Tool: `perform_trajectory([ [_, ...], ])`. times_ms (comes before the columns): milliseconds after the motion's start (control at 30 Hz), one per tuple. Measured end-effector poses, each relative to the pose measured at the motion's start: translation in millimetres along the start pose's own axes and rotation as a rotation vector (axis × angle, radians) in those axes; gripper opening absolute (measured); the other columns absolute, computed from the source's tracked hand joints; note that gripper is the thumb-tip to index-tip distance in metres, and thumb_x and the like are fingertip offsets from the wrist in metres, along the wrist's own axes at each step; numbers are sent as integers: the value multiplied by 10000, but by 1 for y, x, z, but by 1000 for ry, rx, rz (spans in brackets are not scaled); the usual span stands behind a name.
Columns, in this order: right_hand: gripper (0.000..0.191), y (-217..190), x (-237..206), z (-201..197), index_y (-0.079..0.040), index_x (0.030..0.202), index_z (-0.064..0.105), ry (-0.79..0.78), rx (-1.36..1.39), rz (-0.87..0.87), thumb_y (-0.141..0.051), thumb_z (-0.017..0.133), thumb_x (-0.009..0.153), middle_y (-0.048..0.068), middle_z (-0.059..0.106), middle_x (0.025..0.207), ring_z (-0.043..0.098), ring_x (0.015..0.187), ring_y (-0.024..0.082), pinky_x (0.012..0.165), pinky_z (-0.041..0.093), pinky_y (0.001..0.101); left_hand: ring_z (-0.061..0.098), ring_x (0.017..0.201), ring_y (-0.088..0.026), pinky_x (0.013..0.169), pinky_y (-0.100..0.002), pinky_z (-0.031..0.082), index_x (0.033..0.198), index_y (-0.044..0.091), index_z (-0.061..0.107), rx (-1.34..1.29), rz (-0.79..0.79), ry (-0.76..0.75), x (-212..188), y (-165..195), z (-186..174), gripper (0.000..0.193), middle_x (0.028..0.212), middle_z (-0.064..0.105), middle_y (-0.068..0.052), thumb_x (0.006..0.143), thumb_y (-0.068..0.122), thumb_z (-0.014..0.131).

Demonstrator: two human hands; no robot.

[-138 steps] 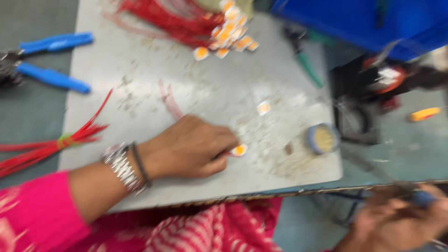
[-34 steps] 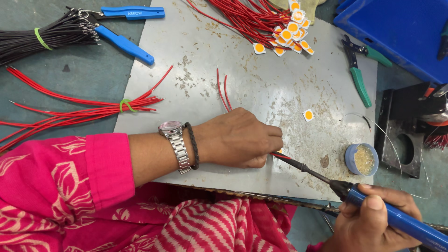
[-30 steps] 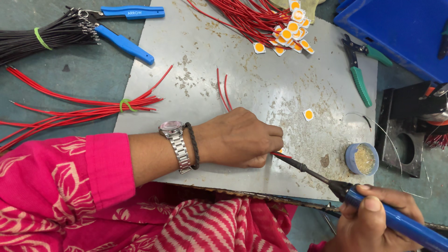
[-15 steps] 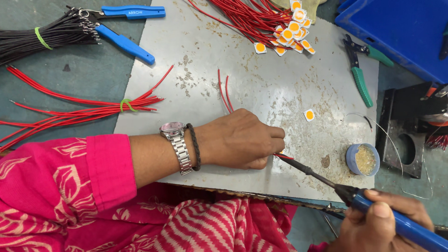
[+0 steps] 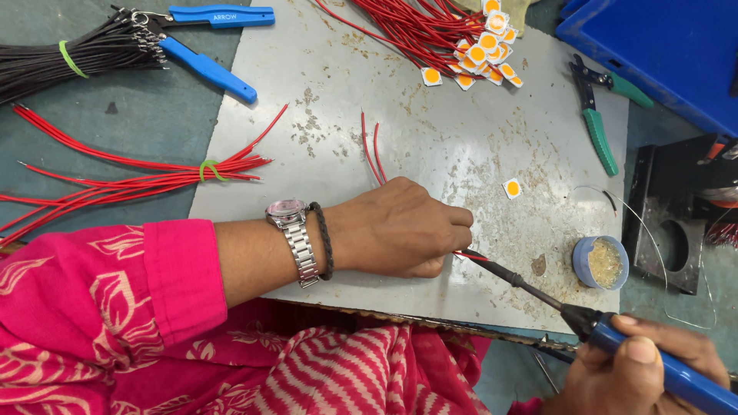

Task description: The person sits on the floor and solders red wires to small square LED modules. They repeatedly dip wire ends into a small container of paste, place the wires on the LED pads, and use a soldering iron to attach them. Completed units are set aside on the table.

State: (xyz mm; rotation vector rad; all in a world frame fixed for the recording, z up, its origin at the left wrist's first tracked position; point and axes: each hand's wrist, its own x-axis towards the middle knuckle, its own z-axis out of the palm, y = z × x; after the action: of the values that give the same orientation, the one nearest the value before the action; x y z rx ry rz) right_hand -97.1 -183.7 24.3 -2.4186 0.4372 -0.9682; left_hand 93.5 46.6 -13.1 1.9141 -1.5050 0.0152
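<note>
My left hand (image 5: pixel 403 227) rests knuckles-up on the grey metal plate (image 5: pixel 338 92), fingers closed on thin red wires (image 5: pixel 372 150) that run out from under it and pinned at their end near its fingertips. My right hand (image 5: pixel 642 373), at the lower right, grips a blue-handled soldering iron (image 5: pixel 538 292). The iron's dark tip touches the wire end right at the left fingertips. Whatever small part lies under the left fingers is hidden.
A single small chip with an orange centre (image 5: pixel 513 187) lies nearby; a pile of the same chips (image 5: pixel 480 54) and loose red wires (image 5: pixel 415 27) lie at the top. A blue flux tin (image 5: pixel 600 262), green cutters (image 5: pixel 600 115), blue pliers (image 5: pixel 207 46), bundled red wires (image 5: pixel 154 180), black wires (image 5: pixel 69 58), and a blue bin (image 5: pixel 661 46) surround the plate.
Since 4.6 s ago the right hand has brought the soldering iron up from below the table edge to the left fingertips. In the last second both hands have stayed nearly still.
</note>
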Motion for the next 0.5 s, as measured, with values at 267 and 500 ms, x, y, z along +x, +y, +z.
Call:
perform_trajectory([
  [267,385,5,-7,7,66,939,563,28,351,89,-275,674,1080,167,621,763,608,587,158,543,505,242,658,683,-357,592,-515,499,826,64,628,-1,-6,2,0,1,0,101,907,647,-69,808,163,634],
  [500,299,9,-2,0,73,967,599,-75,439,77,-201,694,1041,192,666,836,654,618,161,597,560,253,653,680,-364,585,-518,495,821,65,621,7,-16,1,1,2,2,97,902,645,-73,807,161,630],
])
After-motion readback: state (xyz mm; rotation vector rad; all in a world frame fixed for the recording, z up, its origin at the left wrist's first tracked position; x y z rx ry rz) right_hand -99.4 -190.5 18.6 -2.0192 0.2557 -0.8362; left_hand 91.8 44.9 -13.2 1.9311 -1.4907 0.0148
